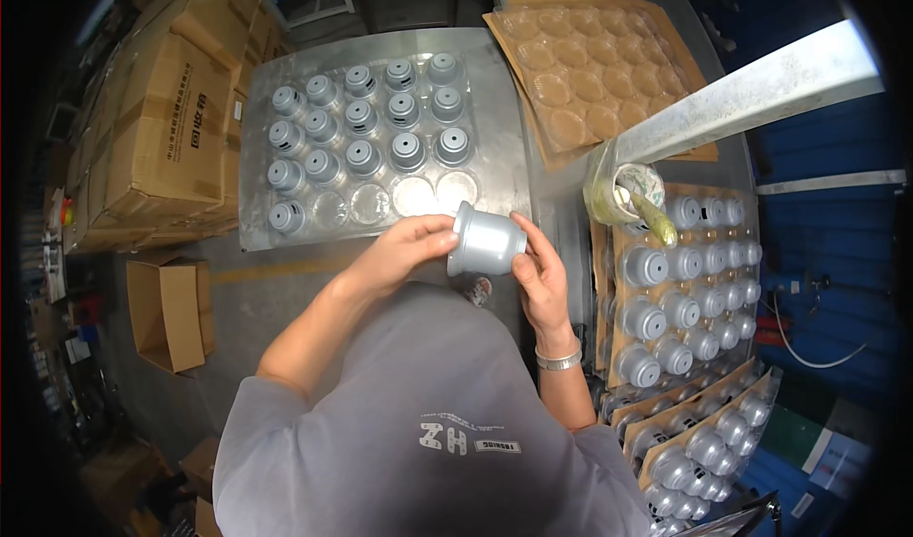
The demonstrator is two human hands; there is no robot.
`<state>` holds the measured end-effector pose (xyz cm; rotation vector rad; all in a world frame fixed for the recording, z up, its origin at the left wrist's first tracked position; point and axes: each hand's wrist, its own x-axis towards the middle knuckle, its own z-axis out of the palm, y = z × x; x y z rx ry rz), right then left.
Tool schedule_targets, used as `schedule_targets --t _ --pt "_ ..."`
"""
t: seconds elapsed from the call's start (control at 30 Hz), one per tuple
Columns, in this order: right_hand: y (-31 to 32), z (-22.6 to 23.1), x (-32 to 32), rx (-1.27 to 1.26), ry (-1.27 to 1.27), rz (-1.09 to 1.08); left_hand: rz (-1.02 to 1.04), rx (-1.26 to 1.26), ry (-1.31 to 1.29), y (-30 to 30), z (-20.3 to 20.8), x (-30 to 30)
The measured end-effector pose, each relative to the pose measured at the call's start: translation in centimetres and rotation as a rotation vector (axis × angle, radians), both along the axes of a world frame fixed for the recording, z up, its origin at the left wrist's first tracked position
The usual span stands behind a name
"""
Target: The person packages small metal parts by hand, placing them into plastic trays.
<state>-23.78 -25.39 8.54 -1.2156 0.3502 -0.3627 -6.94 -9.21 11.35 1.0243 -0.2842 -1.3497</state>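
Between my two hands, just in front of my chest, a grey flanged metal cup-shaped housing [492, 242] lies on its side, its wide rim toward the left. My left hand [416, 249] grips the rim end with thumb and fingers. At the narrower end, my right hand [541, 275] has its thumb and fingers around the edge. Beyond them on the metal table, a clear plastic tray [369, 203] carries rows of similar grey housings [362, 156], standing with their slotted, holed ends up. Several round pockets in its nearest row hold no housing.
An empty clear tray [594, 66] lies on cardboard at the far right. Below a white metal beam [751, 90] with a tape-wrapped holder [613, 180], stacked trays of housings [680, 309] stand close on my right. Large cartons [162, 128] and an open box [171, 313] are at left.
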Motion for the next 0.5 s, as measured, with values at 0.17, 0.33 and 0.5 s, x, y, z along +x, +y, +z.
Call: schedule_targets --t 0.17,0.33,0.5 --pt "0.15 0.55 0.05 -0.066 -0.091 0.069 0.034 0.022 0.036 -0.28 -0.88 0.26" --pt "-0.27 0.09 -0.18 0.067 -0.031 0.008 -0.002 -0.066 -0.228 0.08 -0.53 -0.01" --pt "-0.14 0.45 -0.02 0.073 -0.059 0.038 -0.009 -0.059 -0.159 0.24 -0.55 0.24"
